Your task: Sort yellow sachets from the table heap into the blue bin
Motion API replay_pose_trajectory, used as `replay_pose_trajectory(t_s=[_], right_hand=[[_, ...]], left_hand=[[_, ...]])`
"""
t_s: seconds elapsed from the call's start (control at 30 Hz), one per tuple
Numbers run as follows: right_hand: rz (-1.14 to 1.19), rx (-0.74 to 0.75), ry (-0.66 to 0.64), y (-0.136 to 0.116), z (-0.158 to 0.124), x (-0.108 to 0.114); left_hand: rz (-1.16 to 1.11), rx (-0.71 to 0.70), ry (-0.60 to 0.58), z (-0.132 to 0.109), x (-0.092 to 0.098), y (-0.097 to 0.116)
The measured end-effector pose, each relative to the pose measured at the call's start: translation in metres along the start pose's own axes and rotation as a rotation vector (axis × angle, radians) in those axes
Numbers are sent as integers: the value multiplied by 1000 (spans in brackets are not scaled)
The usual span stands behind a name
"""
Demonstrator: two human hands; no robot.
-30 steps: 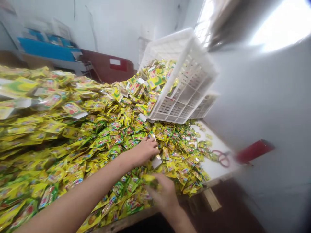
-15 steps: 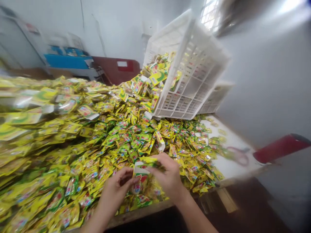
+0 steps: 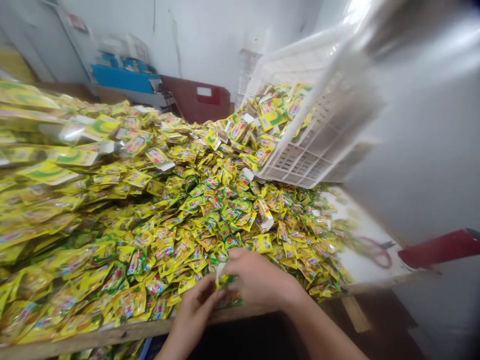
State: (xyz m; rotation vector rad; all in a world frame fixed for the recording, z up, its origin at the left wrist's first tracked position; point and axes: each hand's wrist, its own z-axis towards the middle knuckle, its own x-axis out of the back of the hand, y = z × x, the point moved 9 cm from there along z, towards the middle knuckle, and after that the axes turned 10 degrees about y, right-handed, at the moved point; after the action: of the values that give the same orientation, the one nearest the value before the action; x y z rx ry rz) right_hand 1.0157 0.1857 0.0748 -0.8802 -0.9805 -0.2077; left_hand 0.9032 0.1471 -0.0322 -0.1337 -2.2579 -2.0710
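A huge heap of small yellow-green sachets (image 3: pixel 157 210) covers the table. Near the table's front edge my two hands meet over the heap. My right hand (image 3: pixel 258 280) is curled over a small open carton (image 3: pixel 221 277) with sachets in it. My left hand (image 3: pixel 197 302) pinches the same carton from below, fingers closed against it. Most of the carton is hidden by my fingers. A loose white-ended carton (image 3: pixel 264 212) lies on the heap just beyond my hands.
A white plastic crate (image 3: pixel 318 135) lies tipped on its side at the back right, sachets spilling from it. Red-handled scissors (image 3: pixel 371 250) rest on the bare white table corner. A red object (image 3: pixel 438 247) juts out at right. A wooden table edge (image 3: pixel 112 335) runs along the front.
My left hand drew back from the heap to meet the right one. Both hands, with the carton, have come lower and closer to the table's front edge. The camera has swung left.
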Motion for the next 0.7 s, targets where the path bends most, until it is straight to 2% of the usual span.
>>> replay_pose_trajectory(t_s=[0.03,0.1,0.17,0.23,0.3,0.4,0.5,0.53,0.6,0.67,0.7], right_hand=[[16,-3,-15,-1,-1,-3],[22,-36,3,-2,-2,-7],[16,-116,99,2,-4,-8],[23,-180,218,7,-6,-7],[44,-148,291,5,-8,-10],[58,-45,321,0,-13,-15],[185,-51,330,4,-23,-16],[263,-100,368,9,-28,-13],[452,-294,490,29,-42,-13],[714,-554,536,52,-57,-32],[855,-671,491,58,-62,-49]], left_hand=[[20,4,-22,-3,-1,-1],[34,3,17,-6,2,-3],[-2,8,85,-7,7,-3],[-78,28,95,-7,6,-3],[-145,41,61,-5,3,-1],[-154,49,63,-4,4,0],[-125,73,95,-6,9,-6],[-111,90,115,-7,11,-9],[-77,147,183,-10,18,-16],[-71,221,261,-13,26,-19],[-89,259,271,-14,27,-17]])
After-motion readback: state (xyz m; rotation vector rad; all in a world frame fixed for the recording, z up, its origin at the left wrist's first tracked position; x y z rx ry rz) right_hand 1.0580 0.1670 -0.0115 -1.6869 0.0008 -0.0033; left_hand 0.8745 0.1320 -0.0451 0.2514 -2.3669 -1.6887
